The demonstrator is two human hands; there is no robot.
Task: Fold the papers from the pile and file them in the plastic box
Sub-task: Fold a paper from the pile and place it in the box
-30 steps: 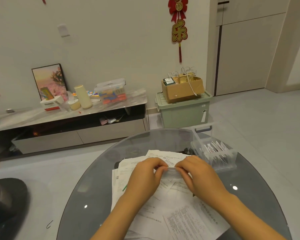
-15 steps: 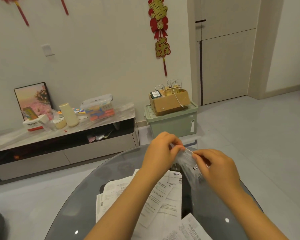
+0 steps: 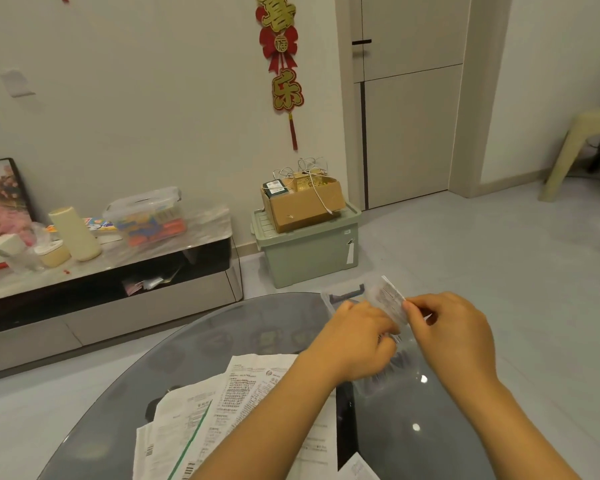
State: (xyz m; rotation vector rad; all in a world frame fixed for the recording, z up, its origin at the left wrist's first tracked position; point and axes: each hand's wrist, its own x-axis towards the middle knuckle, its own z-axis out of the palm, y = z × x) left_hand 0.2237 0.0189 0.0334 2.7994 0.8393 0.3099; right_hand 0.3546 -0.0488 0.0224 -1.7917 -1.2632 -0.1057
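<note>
Nearest, the loose pile of white printed papers (image 3: 243,410) spreads over the round dark glass table (image 3: 413,427), print too small to read. Just beyond the pile, the left hand (image 3: 357,337) curls its fingers low on the small folded white slip (image 3: 388,299) while the right hand (image 3: 451,327) pinches its upper edge, probably steadying it for filing. The clear plastic box (image 3: 343,294) sits directly behind the slip, mostly hidden. Far beyond, a red-and-gold wall hanging (image 3: 284,64) shows 福 and 乐.
</note>
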